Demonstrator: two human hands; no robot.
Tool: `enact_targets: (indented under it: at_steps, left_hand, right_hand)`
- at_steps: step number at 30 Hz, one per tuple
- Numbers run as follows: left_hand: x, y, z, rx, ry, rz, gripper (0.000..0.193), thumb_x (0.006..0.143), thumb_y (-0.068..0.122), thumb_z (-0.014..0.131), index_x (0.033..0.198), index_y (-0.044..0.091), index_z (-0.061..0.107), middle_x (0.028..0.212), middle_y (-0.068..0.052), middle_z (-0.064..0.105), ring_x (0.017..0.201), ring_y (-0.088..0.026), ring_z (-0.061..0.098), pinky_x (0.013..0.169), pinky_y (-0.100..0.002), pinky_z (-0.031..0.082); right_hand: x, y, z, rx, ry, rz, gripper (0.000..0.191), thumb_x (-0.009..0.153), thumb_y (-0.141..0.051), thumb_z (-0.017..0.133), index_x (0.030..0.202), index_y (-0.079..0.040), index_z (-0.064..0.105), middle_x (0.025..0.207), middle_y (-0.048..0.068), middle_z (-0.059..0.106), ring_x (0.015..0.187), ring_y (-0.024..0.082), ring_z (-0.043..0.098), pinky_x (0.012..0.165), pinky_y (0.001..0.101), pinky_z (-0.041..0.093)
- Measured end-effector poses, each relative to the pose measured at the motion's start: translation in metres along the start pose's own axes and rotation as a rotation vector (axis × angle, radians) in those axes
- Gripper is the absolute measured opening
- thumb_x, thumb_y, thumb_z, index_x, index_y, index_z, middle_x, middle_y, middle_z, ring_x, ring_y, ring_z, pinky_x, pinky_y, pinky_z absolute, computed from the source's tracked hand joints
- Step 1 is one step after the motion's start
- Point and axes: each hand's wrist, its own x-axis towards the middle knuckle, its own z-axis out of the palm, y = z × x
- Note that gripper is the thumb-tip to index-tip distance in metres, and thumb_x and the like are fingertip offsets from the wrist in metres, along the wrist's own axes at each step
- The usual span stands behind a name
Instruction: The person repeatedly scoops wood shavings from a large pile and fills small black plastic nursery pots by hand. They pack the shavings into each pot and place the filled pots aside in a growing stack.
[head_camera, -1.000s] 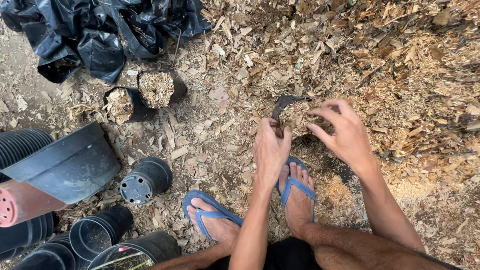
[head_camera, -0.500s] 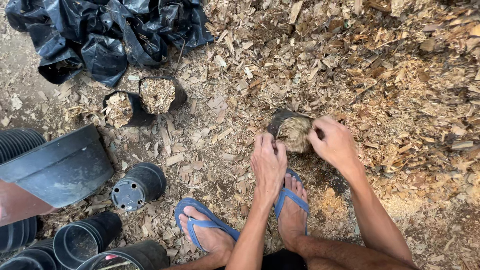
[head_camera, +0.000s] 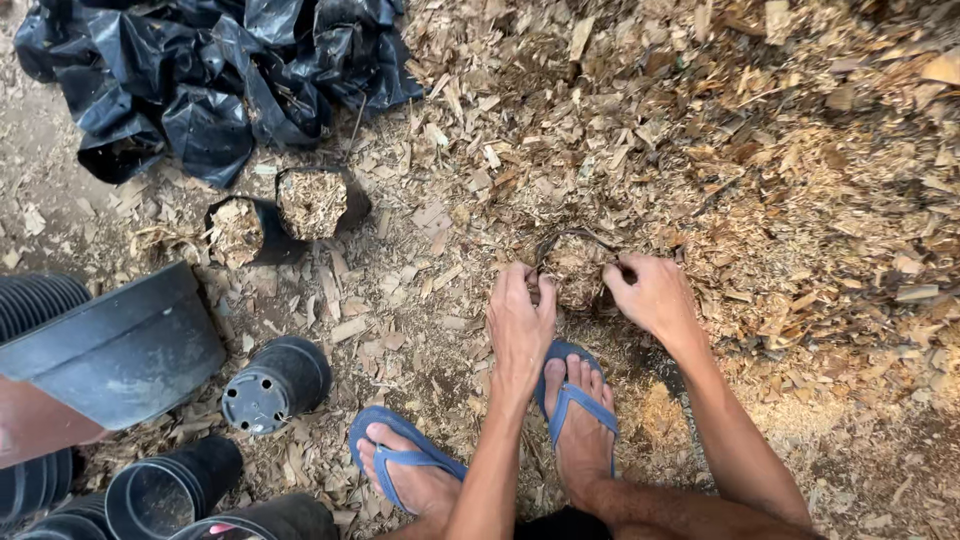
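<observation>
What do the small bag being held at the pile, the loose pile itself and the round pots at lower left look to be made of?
Bag between the left hand and right hand: thin black plastic film, judging by its limp rim. Pile: dry wood chips and shavings, tan, matte. Pots: rigid black plastic, likely moulded, with drainage holes.

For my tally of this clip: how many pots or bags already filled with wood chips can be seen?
3. Two stand side by side below the black plastic sheet: left one, right one. The third sits between the left hand and right hand. The chip pile may hide more.
</observation>
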Motion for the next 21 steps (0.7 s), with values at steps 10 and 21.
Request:
enact_targets:
  at_steps: [10,21]
  left_hand:
    - [0.001,-0.002,-0.008,-0.092,-0.002,-0.152,0.023,0.095,0.019,0.060,0.101,-0.001,0.049,0.089,-0.015,0.053,0.070,-0.025,0.054,0.064,-0.043,0.045]
    - [-0.009,-0.010,0.010,-0.176,-0.022,-0.127,0.023,0.099,0.021,0.056,0.094,0.001,0.047,0.090,-0.011,0.046,0.072,-0.024,0.053,0.067,-0.044,0.045]
  right_hand:
    - [-0.005,-0.002,0.003,0.088,0.117,-0.162,0.034,0.089,-0.027,0.059,0.096,0.002,0.076,0.105,0.021,0.070,0.081,0.032,0.069,0.068,0.0407,0.054]
    - [0.006,0.003,-0.003,0.081,0.098,-0.126,0.037,0.092,-0.035,0.061,0.092,-0.001,0.077,0.120,0.008,0.071,0.091,0.027,0.071,0.076,0.0402,0.055]
